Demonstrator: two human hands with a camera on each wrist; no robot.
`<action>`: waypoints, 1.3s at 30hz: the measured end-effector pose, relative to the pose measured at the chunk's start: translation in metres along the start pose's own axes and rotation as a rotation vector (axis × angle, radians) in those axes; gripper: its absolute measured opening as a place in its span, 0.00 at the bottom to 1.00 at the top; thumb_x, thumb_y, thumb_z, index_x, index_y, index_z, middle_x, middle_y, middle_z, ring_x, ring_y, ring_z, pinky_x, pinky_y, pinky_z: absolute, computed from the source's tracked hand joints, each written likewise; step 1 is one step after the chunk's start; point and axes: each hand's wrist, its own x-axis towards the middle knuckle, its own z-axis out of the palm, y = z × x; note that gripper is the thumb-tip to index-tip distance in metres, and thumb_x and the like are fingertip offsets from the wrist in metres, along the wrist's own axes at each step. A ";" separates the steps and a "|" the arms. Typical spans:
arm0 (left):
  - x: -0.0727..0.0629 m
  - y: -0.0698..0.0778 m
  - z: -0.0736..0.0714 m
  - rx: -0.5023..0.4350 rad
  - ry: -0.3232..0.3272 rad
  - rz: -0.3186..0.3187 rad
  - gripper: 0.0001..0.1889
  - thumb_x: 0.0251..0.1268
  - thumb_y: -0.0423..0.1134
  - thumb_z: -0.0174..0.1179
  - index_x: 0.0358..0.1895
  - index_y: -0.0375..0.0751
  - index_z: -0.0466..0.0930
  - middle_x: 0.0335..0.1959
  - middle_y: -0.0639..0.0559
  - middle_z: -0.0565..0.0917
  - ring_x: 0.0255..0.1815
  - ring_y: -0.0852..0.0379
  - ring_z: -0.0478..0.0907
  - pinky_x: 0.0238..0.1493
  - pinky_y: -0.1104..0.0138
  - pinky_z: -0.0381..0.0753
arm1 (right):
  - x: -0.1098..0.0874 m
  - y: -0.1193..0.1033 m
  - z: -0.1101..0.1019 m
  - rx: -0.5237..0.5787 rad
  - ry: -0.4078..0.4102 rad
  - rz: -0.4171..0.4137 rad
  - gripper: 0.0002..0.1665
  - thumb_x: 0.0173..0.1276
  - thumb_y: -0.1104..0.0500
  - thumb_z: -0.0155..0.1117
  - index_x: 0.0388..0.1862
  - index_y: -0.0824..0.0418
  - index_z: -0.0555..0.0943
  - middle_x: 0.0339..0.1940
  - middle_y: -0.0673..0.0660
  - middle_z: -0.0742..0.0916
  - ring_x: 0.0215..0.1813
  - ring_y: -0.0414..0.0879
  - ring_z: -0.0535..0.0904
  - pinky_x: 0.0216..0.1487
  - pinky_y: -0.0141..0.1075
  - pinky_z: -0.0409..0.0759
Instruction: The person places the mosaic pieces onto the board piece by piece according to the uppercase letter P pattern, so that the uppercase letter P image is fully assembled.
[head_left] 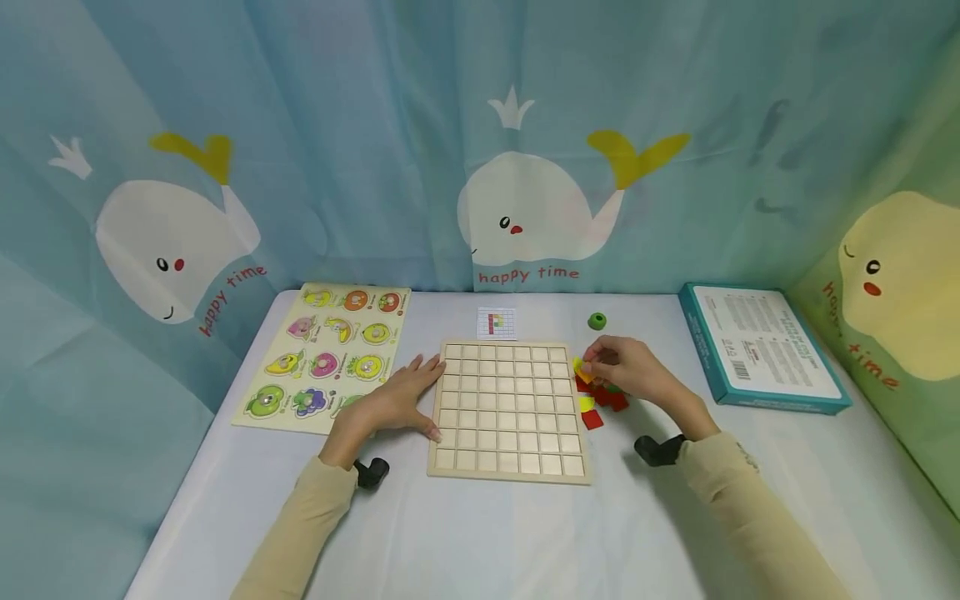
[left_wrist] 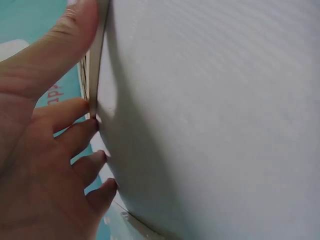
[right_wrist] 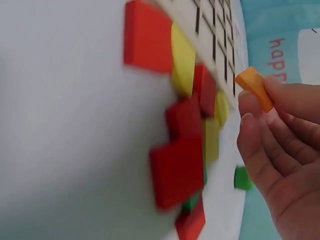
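A wooden grid board point(head_left: 510, 478) lies flat on the table, its square cells bare. My left hand point(head_left: 401, 398) rests at its left side, the thumb and fingertips touching the frame; the left wrist view shows the fingers point(left_wrist: 75, 137) along that edge. To the right of the board, my right hand point(head_left: 637, 369) pinches an orange block point(right_wrist: 255, 89) between thumb and fingers, raised over a loose pile. In that pile are red blocks point(right_wrist: 177, 172), yellow pieces point(right_wrist: 182, 60) and some green, partly hidden under the right hand in the head view.
A small card point(head_left: 497, 322) with a coloured grid pattern lies behind the board. Near it stands a green piece point(head_left: 597, 321) with a hole. The fruit puzzle board point(head_left: 292, 348) is at the left, a teal-edged box point(head_left: 765, 350) at the right. A whale-print curtain point(head_left: 375, 167) encloses the table.
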 end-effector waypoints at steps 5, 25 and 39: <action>-0.003 0.000 -0.002 -0.014 0.007 -0.009 0.62 0.47 0.47 0.82 0.83 0.38 0.50 0.86 0.44 0.47 0.86 0.39 0.36 0.83 0.40 0.44 | 0.013 -0.013 0.013 0.074 0.002 -0.024 0.10 0.74 0.61 0.66 0.48 0.66 0.82 0.42 0.61 0.87 0.44 0.52 0.83 0.42 0.39 0.86; -0.002 0.002 -0.001 -0.046 0.002 -0.018 0.62 0.46 0.46 0.82 0.84 0.41 0.51 0.86 0.46 0.47 0.87 0.41 0.35 0.84 0.42 0.41 | 0.045 -0.040 0.055 0.146 -0.072 -0.063 0.15 0.68 0.65 0.69 0.53 0.66 0.86 0.43 0.59 0.90 0.42 0.47 0.85 0.47 0.34 0.85; -0.002 0.004 0.000 -0.065 0.007 -0.031 0.61 0.47 0.45 0.82 0.83 0.41 0.52 0.86 0.46 0.47 0.87 0.42 0.35 0.84 0.43 0.41 | 0.057 -0.052 0.067 0.057 -0.086 -0.105 0.13 0.66 0.61 0.74 0.47 0.64 0.87 0.35 0.55 0.88 0.37 0.44 0.80 0.45 0.36 0.80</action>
